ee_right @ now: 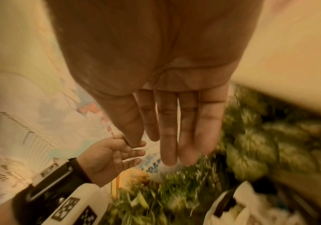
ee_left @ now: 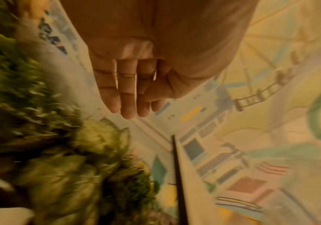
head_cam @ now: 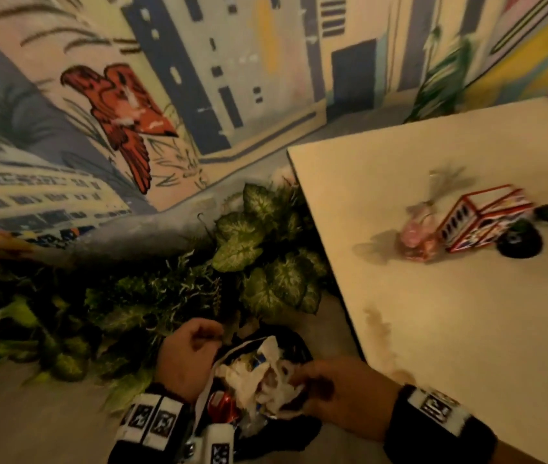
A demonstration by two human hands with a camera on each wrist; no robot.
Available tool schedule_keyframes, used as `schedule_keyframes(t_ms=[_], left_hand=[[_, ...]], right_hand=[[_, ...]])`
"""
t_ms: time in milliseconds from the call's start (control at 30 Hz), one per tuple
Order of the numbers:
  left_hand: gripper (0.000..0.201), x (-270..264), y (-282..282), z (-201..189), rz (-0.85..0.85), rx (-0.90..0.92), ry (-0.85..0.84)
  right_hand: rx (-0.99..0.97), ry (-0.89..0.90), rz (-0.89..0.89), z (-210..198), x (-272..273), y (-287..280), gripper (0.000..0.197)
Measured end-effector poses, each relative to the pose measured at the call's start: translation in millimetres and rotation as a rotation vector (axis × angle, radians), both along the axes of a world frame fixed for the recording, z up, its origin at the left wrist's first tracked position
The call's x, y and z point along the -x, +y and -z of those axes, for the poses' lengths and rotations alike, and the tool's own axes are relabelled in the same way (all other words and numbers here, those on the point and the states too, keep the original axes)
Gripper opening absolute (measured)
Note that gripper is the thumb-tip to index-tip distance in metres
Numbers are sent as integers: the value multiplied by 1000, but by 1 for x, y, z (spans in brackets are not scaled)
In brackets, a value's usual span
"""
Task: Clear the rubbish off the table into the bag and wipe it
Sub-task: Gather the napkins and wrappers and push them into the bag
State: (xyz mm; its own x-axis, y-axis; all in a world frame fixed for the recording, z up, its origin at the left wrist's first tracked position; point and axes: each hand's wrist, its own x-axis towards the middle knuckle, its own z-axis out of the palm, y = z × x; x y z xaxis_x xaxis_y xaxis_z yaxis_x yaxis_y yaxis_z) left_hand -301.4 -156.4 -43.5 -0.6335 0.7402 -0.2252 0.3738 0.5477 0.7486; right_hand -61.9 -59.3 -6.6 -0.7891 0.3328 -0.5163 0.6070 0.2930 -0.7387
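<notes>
1. Well, the table (head_cam: 467,329) carries a red-and-white box (head_cam: 483,219) and, along its near-left edge, a brown stain (head_cam: 378,326).
2. Leafy plants (head_cam: 266,256) crowd the table's left side.
3. The dark bag (head_cam: 299,430) sits below that edge, stuffed with crumpled white paper (head_cam: 266,373).
4. The left hand (head_cam: 192,356), at the bag's rim, has relaxed fingers and holds nothing.
5. The right hand (head_cam: 339,393) hovers flat-fingered over the paper, empty.

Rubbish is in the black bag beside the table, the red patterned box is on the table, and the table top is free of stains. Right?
Not quite. The table is not free of stains: the head view shows a brownish stain along its left edge. The rest holds: crumpled rubbish is in the black bag beside the table, and the red patterned box is on the table.
</notes>
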Motion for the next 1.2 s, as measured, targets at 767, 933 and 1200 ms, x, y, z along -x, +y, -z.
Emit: schedule_keyframes(t_ms=[767,933,1200], left_hand=[[30,-312,145,-75,471,61,-69],[31,-370,184,-71,668,19,-41],[38,-487,260,-67,948,-76,65]], right_hand=[[-303,-168,525,-51,-426,148,21],[-358,-240,774,-61,-484,161,25],[-427,-414,972,-55,-583,193,51]])
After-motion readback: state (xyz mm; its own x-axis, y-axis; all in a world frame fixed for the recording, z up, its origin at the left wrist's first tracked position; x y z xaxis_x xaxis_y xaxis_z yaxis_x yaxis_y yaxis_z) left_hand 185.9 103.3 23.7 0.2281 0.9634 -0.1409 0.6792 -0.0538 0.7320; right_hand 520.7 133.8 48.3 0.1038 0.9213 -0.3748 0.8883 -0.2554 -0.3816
